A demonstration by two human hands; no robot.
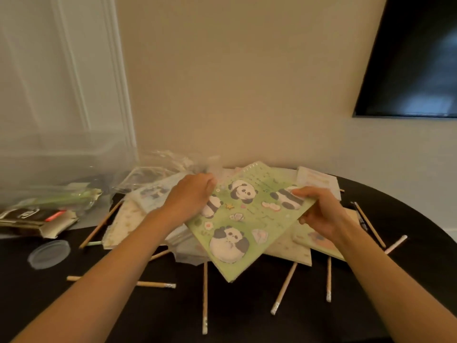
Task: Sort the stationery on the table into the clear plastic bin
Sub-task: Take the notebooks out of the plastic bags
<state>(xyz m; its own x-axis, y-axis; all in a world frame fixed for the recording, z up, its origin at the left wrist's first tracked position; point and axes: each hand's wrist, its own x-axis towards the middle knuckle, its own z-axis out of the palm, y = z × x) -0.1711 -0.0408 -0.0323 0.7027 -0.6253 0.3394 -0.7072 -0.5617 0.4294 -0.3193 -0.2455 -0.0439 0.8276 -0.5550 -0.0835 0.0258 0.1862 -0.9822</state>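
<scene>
We see the right hand [319, 214] gripping the green panda notebook [247, 219] by its right edge, thumb on the cover and fingers curled under it. The notebook is tilted, with its near corner over the dark table [247, 323].

The left hand [190, 196] is at the notebook's far left edge with its fingers bent. Blur keeps us from telling whether they pinch the notebook or the clear wrappers [168, 164] just beyond it.

Under the notebook lies a pile of pale notebooks [286, 248]. Wooden pencils [204, 293] lie scattered on the table on the near side of the notebook and to both sides of it.

The clear plastic bin [49, 164] stands well to the notebook's left. A round clear lid [48, 253] lies on the table on the near side of the bin.
</scene>
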